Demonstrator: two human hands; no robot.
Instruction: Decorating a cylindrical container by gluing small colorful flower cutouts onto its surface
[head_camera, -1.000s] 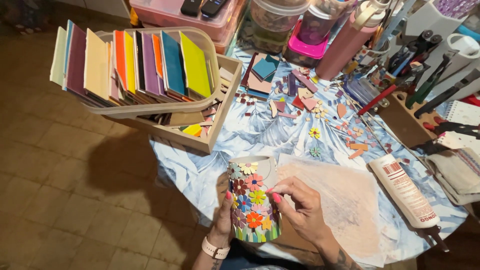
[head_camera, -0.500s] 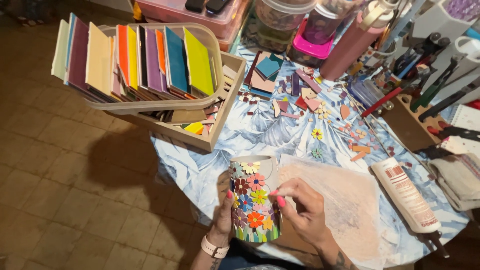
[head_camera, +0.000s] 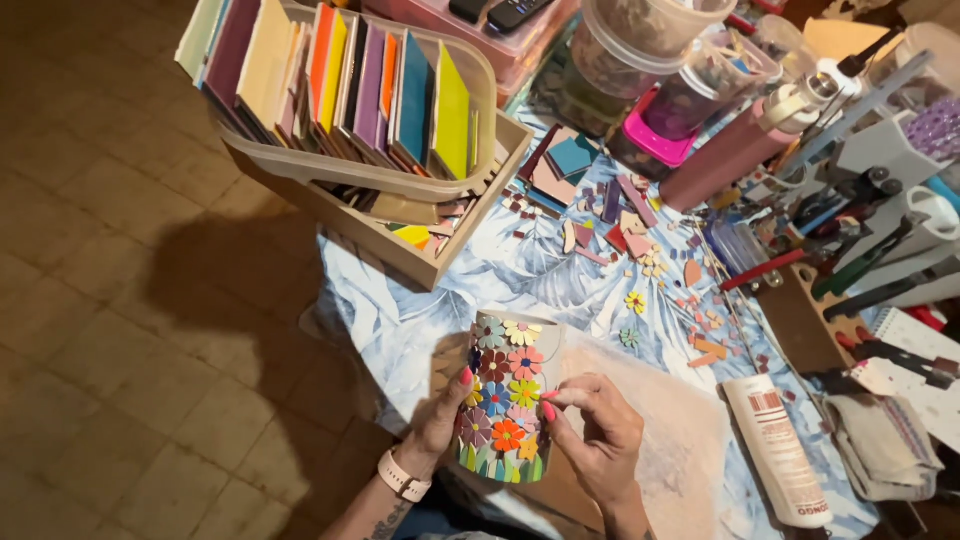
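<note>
A cylindrical jar covered in colourful mosaic flowers is held upright over the near edge of the table. My left hand wraps around the jar's left side, with a pale watch band on its wrist. At the jar's right side, my right hand has its fingers pinched together, and the fingertips touch a flower about halfway up. Whether a small tile piece sits between those fingertips is too small to tell.
A blue leaf-print cloth covers the table, with loose tile pieces and small flowers on it. A clear tub of upright coloured tiles rests on a wooden box. A white glue tube lies at right. Tools, jars and a pink bottle crowd the back.
The hands and the jar stay in nearly the same pose. The view has shifted slightly, and the right fingertips remain at the jar's side.
</note>
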